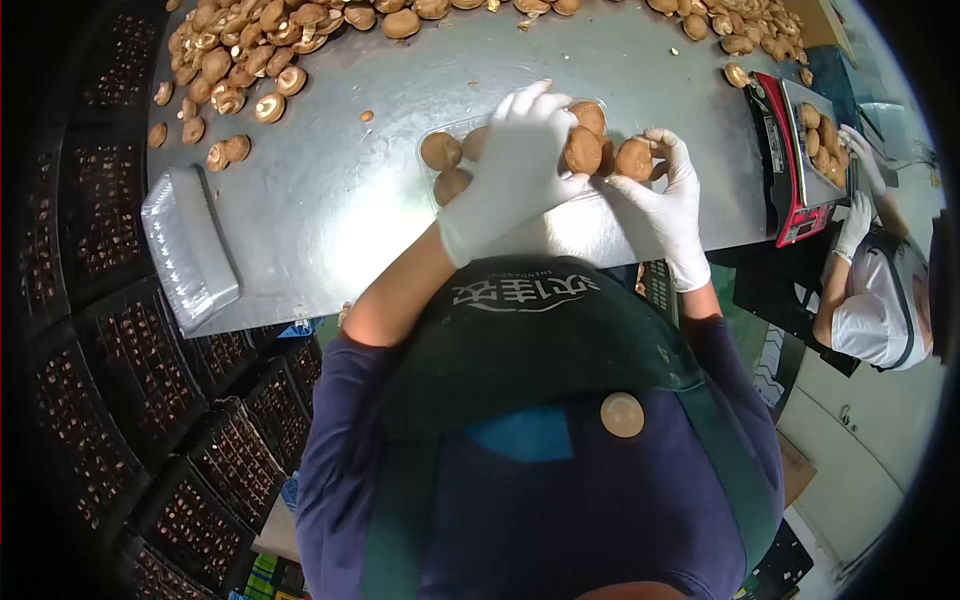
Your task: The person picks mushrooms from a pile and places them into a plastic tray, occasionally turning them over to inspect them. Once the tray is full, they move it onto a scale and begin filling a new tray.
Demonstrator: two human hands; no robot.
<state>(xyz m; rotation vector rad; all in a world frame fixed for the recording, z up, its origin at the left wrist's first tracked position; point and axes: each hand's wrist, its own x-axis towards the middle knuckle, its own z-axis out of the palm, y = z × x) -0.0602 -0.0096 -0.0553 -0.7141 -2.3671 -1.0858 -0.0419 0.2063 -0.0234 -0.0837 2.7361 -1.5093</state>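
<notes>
White gloves cover both of my hands above the metal table. My left hand [515, 165] reaches over a clear plastic tray [428, 133], with a brown shiitake mushroom [583, 151] between its thumb and fingers. Several shiitake caps [440, 151] show in the tray on the left, cap side up, and another [588, 117] sits behind the one I hold. My left hand hides the tray's middle. At the tray's right side, my right hand [668, 195] grips a second shiitake mushroom [633, 160] by its edge with thumb and fingertips.
A large heap of shiitake [250, 50] covers the back left, with another heap [745, 25] at the back right. Stacked clear trays [190, 245] stand at the left edge. A red scale [785, 165] holds mushrooms near a co-worker's gloved hands [855, 225]. Dark crates [110, 370] line the left.
</notes>
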